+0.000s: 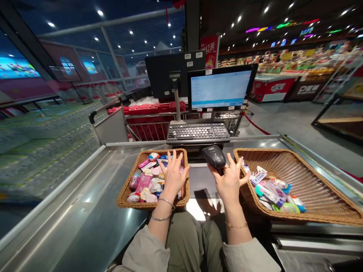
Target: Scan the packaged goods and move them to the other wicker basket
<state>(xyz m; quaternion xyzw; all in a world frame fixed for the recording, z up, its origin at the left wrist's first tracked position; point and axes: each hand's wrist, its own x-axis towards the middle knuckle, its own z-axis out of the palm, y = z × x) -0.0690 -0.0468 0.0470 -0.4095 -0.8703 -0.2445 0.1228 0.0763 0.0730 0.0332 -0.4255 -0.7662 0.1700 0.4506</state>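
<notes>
Near the desk's far edge, a black scanner sits before the keyboard. The left hand, open with fingers spread, is over the right side of the left basket, crowded with small packaged goods. The right hand, also spread, is against or just beside the scanner. The right basket holds fewer packages, gathered toward its left end.

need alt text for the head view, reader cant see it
A person's left hand is spread over the smaller wicker basket of packaged goods, the right hand spread at a black barcode scanner. A larger wicker basket, partly filled, sits on the right; beyond are a keyboard and lit monitor.
</notes>
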